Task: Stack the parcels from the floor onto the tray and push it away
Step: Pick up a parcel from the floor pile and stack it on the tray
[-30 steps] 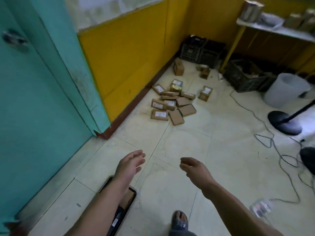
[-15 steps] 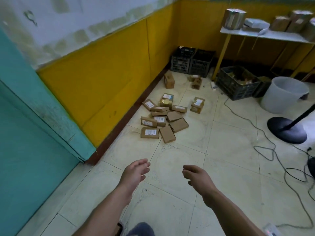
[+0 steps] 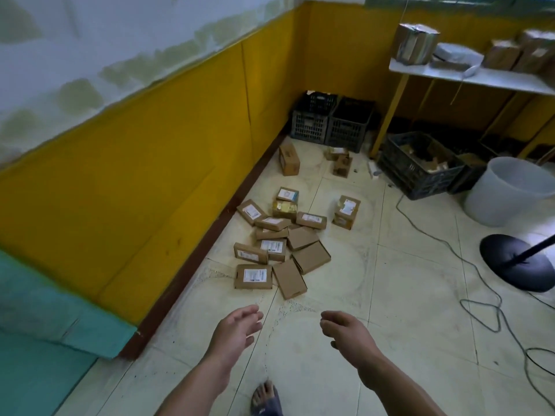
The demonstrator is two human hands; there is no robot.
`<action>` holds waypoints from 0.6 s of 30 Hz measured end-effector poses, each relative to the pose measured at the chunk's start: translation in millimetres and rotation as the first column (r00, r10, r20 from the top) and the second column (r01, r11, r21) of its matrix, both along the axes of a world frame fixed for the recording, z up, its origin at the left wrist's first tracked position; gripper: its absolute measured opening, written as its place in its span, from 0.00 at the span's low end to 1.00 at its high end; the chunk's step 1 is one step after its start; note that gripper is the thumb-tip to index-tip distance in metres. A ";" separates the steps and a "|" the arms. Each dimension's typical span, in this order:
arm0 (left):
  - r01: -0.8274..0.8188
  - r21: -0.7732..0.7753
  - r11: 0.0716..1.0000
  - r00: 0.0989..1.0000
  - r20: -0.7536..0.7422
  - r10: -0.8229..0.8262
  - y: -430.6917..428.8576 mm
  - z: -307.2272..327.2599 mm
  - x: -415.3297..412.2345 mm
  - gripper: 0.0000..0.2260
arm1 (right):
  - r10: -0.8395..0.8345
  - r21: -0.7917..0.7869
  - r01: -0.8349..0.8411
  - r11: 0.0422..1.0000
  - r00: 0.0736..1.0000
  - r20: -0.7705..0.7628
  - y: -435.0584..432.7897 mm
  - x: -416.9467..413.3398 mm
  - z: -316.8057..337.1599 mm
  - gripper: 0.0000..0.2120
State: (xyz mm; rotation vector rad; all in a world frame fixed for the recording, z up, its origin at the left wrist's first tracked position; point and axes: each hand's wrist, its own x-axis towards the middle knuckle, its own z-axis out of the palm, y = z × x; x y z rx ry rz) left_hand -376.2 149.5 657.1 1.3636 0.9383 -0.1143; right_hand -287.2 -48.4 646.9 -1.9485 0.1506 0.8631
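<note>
Several small cardboard parcels (image 3: 280, 244) lie scattered in a heap on the tiled floor beside the yellow wall, some with white labels up. The nearest labelled parcel (image 3: 253, 276) lies flat a short way ahead of my hands. My left hand (image 3: 237, 328) hangs in front of me with relaxed fingers, holding nothing. My right hand (image 3: 345, 333) is beside it, fingers loosely curled and empty. Both hands are above bare floor, short of the heap. No tray is in view.
Black crates (image 3: 330, 121) stand in the corner, another crate (image 3: 420, 163) under a white shelf (image 3: 468, 75) with boxes. A white bucket (image 3: 507, 190), a fan base (image 3: 516, 262) and loose cables (image 3: 480, 310) lie on the right. My sandalled foot (image 3: 265, 399) is below.
I have walked toward the heap; the parcels are nearer and larger. The dark tray seen by my left arm a second ago has dropped out of view. Both hands stay empty.
</note>
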 end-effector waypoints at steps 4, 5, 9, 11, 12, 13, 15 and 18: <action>0.012 0.016 1.000 0.999 -0.037 -0.011 51.3 -8.4 73.0 0.06 | -0.032 -0.023 0.031 0.999 0.999 -0.038 34.7 68.4 -4.9 0.17; 0.013 0.022 1.000 0.999 -0.042 -0.012 58.2 -7.4 85.9 0.06 | -0.030 -0.025 0.029 0.999 0.998 -0.051 40.4 78.8 -3.4 0.17; 0.027 0.041 0.999 0.998 -0.064 -0.024 84.6 -19.2 148.8 0.06 | -0.043 -0.048 0.039 0.998 0.996 -0.082 63.3 138.2 -14.2 0.16; 0.016 0.042 0.999 0.997 -0.081 -0.013 95.6 -26.0 177.3 0.07 | -0.037 -0.051 0.032 0.998 0.994 -0.101 76.8 170.5 -19.7 0.16; 0.006 0.039 0.999 0.996 -0.091 -0.003 101.4 -31.5 191.4 0.07 | -0.037 -0.053 0.031 0.998 0.994 -0.105 82.7 187.8 -24.4 0.16; 0.004 0.043 0.999 0.994 -0.105 0.001 107.1 -38.2 207.5 0.08 | -0.031 -0.049 0.026 0.998 0.994 -0.109 89.3 207.6 -30.5 0.16; 0.016 0.054 0.998 0.993 -0.116 -0.009 115.4 -42.8 235.7 0.08 | -0.019 -0.046 0.015 0.999 0.995 -0.100 101.6 242.0 -38.2 0.16; -0.008 0.069 0.998 0.992 -0.126 0.017 132.1 -54.0 281.0 0.08 | 0.021 -0.048 -0.027 0.998 0.994 -0.103 121.3 300.0 -58.8 0.16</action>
